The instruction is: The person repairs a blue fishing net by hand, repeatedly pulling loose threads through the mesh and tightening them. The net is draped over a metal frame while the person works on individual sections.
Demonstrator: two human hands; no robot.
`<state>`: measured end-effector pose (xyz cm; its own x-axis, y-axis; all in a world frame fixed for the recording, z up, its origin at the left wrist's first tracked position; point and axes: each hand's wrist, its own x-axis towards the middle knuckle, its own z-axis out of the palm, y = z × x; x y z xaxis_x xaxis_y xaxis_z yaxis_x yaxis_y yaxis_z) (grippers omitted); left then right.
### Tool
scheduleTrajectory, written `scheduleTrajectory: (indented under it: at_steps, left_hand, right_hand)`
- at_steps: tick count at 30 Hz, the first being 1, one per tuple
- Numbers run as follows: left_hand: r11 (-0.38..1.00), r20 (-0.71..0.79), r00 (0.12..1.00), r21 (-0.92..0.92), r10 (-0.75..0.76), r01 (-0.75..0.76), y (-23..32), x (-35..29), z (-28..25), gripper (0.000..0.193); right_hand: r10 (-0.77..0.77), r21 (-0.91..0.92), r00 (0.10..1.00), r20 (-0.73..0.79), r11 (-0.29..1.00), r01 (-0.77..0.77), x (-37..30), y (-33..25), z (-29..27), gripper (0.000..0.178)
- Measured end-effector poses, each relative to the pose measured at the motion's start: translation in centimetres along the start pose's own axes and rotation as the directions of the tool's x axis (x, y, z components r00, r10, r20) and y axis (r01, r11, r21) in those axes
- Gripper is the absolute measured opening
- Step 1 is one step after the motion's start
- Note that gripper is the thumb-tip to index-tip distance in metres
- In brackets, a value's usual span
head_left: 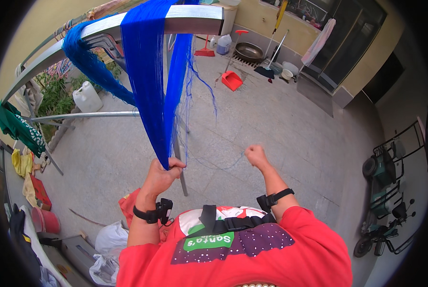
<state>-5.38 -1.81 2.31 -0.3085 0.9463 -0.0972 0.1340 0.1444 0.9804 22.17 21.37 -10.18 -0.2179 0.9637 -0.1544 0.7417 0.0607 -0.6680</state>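
A thick hank of bright blue thread [144, 71] hangs over a silver metal beam [195, 18]. My left hand [162, 174] is closed around the hank's lower end, where the strands draw together to a point. My right hand [256, 156] is held off to the right, its fingers pinched. From it a thin loose strand [219, 168] sags back toward the left hand. Darker blue thread [92, 64] is draped over the beam further left. Stray tangled threads [202, 81] dangle at the hank's right side.
The beam's slanting metal leg [183, 182] stands beside my left hand. A horizontal bar [89, 115] runs left, near a white jug [87, 97]. On the paved floor ahead lie a red dustpan [232, 81] and a metal basin [250, 51]. A scooter [384, 229] stands at right.
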Motion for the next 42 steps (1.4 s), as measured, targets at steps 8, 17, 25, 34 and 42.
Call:
scheduleTrajectory:
  at_steps: [8,17,25,34,42]
  left_hand:
    - [0.999,0.049,0.999,-0.038,0.015,-0.013,0.0,0.4,0.2,0.013]
    - [0.999,0.065,0.998,-0.045,-0.004,0.007,0.1,0.7,0.8,0.013]
    - [0.992,0.065,0.997,-0.126,0.032,-0.024,-0.8,0.8,0.7,0.013]
    - [0.996,0.102,0.995,-0.09,0.003,0.007,-0.8,1.3,0.4,0.013]
    - [0.998,0.148,0.989,-0.053,0.021,-0.013,-1.0,1.3,-0.3,0.012]
  right_hand:
    - [-0.357,0.124,0.934,-0.006,0.927,0.355,0.5,-9.2,-0.3,0.021]
    - [-0.243,0.825,0.934,0.261,0.559,-0.085,1.9,-28.1,-2.9,0.023]
    - [-0.221,0.889,0.956,0.191,0.452,-0.073,3.5,-27.7,-2.4,0.011]
    - [-0.41,0.986,0.899,0.152,0.125,-0.11,2.1,-22.3,-4.6,0.012]
    - [-0.325,0.996,0.942,0.082,0.043,-0.072,1.4,-18.8,-5.8,0.013]
